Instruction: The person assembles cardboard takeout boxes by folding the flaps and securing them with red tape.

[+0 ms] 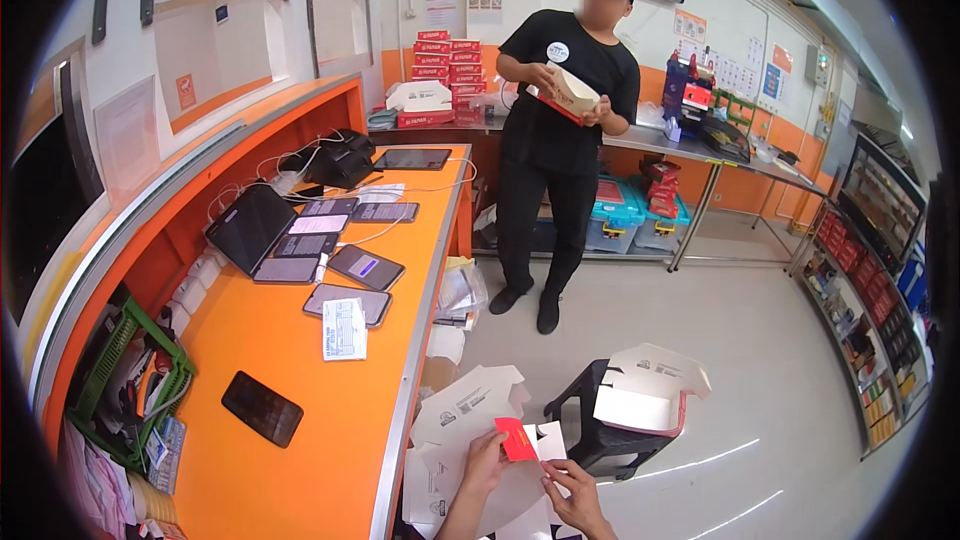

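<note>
Low in the view, my left hand is closed on a small red flap of a white-and-red food carton. My right hand pinches the white edge of that carton piece, a little to the right. Beneath and beside my hands lie white unfolded carton blanks with dark print and cut tabs; how many overlap I cannot tell. To the right, an open white carton with red outer sides and a raised lid rests on a black stool.
An orange counter with several phones, a laptop and a paper slip runs along my left. Ahead, a person in black holds a similar carton. Red boxes are stacked behind; a shelf rack stands right.
</note>
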